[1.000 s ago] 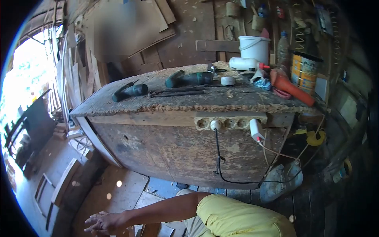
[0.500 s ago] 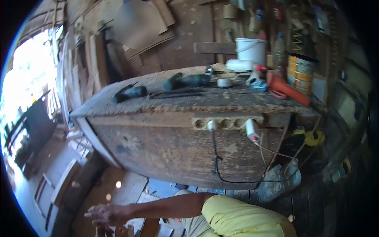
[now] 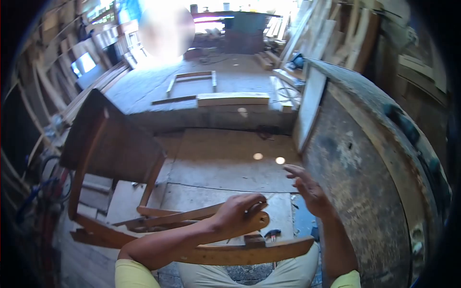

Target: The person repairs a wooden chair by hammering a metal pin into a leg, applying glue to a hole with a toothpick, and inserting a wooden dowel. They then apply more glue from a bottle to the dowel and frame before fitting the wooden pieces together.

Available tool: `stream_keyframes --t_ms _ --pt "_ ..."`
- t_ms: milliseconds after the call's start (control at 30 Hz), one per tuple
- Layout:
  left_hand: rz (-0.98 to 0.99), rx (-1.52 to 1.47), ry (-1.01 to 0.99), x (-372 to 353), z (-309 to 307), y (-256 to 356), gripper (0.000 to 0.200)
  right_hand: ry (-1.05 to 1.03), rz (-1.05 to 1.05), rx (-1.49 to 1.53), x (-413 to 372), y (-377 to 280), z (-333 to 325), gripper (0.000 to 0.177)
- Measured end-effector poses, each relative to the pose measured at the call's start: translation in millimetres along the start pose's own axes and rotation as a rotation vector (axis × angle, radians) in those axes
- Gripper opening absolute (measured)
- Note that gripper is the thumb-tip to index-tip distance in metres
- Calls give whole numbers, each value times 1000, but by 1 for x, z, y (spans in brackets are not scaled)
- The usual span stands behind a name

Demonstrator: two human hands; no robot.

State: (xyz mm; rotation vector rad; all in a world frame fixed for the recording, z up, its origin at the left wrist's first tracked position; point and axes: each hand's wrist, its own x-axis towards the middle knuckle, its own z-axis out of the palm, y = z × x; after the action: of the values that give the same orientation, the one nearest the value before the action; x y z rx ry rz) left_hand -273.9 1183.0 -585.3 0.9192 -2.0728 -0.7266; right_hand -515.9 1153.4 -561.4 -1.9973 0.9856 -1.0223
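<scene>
A wooden chair [image 3: 113, 139] lies tipped over to the left of my legs, its broad dark panel facing up at an angle. My left hand [image 3: 240, 211] is closed at the rounded end of one of its wooden bars [image 3: 177, 214]. Whether something small is also in those fingers, I cannot make out. Across my lap runs a curved wooden piece [image 3: 283, 251] with a small block on it. My right hand [image 3: 309, 192] is raised beside the workbench, holding nothing, its fingers stretched out and apart. A small dark-headed tool [image 3: 272, 234] lies beyond the curved piece.
The worn wooden workbench [image 3: 355, 144] stands close on my right. Ahead, a raised concrete step [image 3: 216, 120] carries a plank [image 3: 233, 99] and a thin wooden frame [image 3: 192, 75]. Boards lean along the walls. Cables and a clamp-like tool lie at the far left.
The view has swung left, from the workbench front to the chair and my lap. My left hand and the chair have come into view. My right hand now shows raised with its fingers spread.
</scene>
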Motion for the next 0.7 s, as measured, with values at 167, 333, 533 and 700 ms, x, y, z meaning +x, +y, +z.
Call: stream_keyframes --t_ms 167,333,533,700 --pt "20 -19 55 11 -8 -7 15 -20 228 114 10 18 -16 46" --pt "-81 -42 129 22 -23 -13 16 6 295 222 53 -24 -33 45" --pt "-594 -318 291 -11 -99 34 18 -252 366 336 127 -117 -16 40" --pt "-910 -147 543 -143 -175 119 23 -469 413 345 167 -249 -1 39"
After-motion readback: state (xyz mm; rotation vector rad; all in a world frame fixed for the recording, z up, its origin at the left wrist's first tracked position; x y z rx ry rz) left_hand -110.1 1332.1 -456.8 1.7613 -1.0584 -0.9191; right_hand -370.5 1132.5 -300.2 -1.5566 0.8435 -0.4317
